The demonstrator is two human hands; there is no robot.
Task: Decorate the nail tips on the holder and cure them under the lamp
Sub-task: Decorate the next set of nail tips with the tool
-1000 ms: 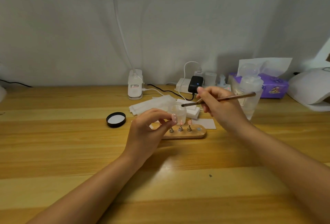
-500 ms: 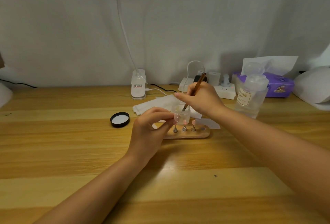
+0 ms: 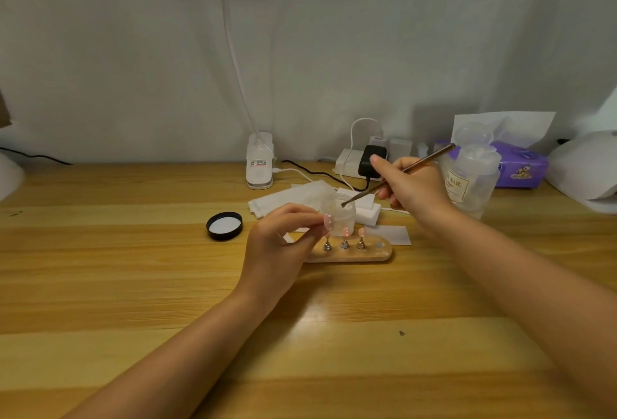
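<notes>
Head view: right hand [image 3: 414,189] fingers pinching brush [image 3: 397,175], tip down-left in jar [image 3: 339,214].

The word "NAIL" is printed in dark letters on a cream label fixed to the clear plastic pump bottle [image 3: 469,181]. Small print is carried on a sticker on the white lamp base [image 3: 259,164], but cannot be read.

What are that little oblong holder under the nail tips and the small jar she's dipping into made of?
The holder looks like pale, smooth, unvarnished wood: light tan, rounded ends, matte. Its pegs appear to be shiny metal. The small jar seems frosted translucent plastic or glass; I can't tell which.
</notes>
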